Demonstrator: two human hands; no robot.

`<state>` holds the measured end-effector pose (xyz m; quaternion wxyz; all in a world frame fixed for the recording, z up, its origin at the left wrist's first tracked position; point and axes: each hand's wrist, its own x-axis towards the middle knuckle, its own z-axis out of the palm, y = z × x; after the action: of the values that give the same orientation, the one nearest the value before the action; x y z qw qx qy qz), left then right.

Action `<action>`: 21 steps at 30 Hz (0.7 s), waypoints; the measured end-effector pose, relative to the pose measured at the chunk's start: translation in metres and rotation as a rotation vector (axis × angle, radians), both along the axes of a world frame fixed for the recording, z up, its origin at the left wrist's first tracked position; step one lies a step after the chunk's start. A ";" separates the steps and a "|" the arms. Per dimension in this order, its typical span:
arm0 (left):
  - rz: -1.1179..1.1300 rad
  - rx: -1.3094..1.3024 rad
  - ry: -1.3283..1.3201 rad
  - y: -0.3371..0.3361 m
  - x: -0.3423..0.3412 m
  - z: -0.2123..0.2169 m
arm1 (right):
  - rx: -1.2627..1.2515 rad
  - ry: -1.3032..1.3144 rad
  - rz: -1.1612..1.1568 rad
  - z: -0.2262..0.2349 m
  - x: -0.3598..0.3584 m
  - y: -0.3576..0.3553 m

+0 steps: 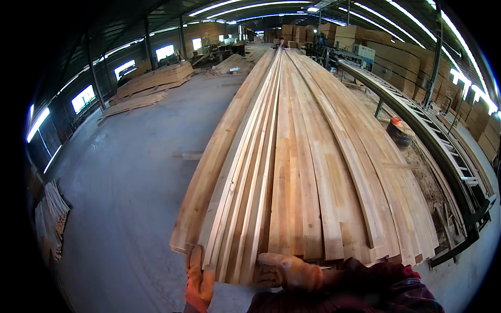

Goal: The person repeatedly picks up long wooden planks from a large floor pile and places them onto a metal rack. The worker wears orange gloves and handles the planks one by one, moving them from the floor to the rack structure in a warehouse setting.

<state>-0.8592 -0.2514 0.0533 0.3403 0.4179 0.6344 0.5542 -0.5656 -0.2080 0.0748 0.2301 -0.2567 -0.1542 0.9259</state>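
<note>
Gripping near ends of long stiff planks, lower centre: left hand and right hand clenching, probably heavy, splintery.

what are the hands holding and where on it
Both gloved hands grip the near ends of long boards in the stack: the left hand at the left edge, the right hand near the middle. Which exact boards cannot be told.

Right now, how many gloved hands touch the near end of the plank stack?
2: the left hand at the stack's left corner, the right hand near its middle.
</note>
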 end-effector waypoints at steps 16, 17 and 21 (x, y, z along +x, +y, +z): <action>-0.502 -0.210 0.032 -0.063 -0.099 -0.015 | 0.756 -0.621 0.494 -0.060 -0.086 -0.030; -0.545 -0.137 0.175 -0.057 -0.091 -0.009 | 0.829 -0.578 0.465 -0.081 -0.084 -0.034; -0.506 -0.332 -0.191 -0.067 -0.073 0.021 | 1.316 -0.220 0.249 -0.133 -0.074 -0.041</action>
<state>-0.9325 -0.3184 0.0745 0.5891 0.4472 0.5572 0.3775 -0.6395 -0.2487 -0.0578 0.2132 -0.1361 -0.7366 0.6272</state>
